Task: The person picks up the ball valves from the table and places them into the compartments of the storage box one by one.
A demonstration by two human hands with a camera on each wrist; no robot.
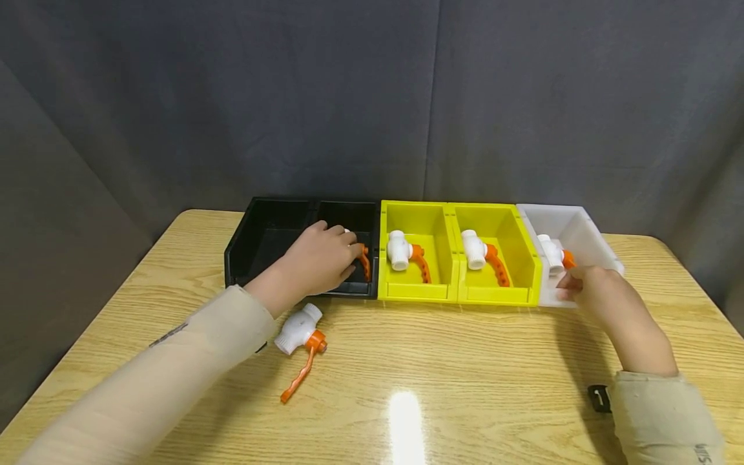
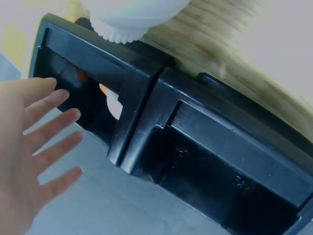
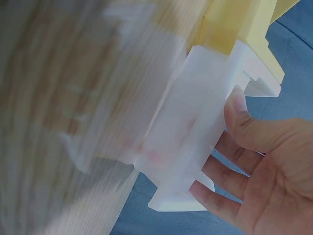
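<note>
My left hand (image 1: 321, 258) is over the second black bin (image 1: 372, 213), where a white ball valve with an orange handle (image 1: 365, 263) is partly hidden. In the left wrist view its fingers are spread and hold nothing. My right hand (image 1: 610, 307) reaches over the front of the white bin (image 3: 181, 117). Its thumb and fingers are apart in the right wrist view. Close to its fingertips in the head view lies another white ball valve (image 1: 550, 252), its orange handle partly covered by the hand.
Two yellow bins (image 1: 423, 294) stand mid-row, each with a ball valve (image 1: 398, 250) inside. Another black bin (image 1: 273, 242) forms the left end. On the wooden table (image 1: 494, 374) before the black bins lies a loose ball valve (image 1: 299, 329). A grey curtain (image 1: 349, 97) hangs behind.
</note>
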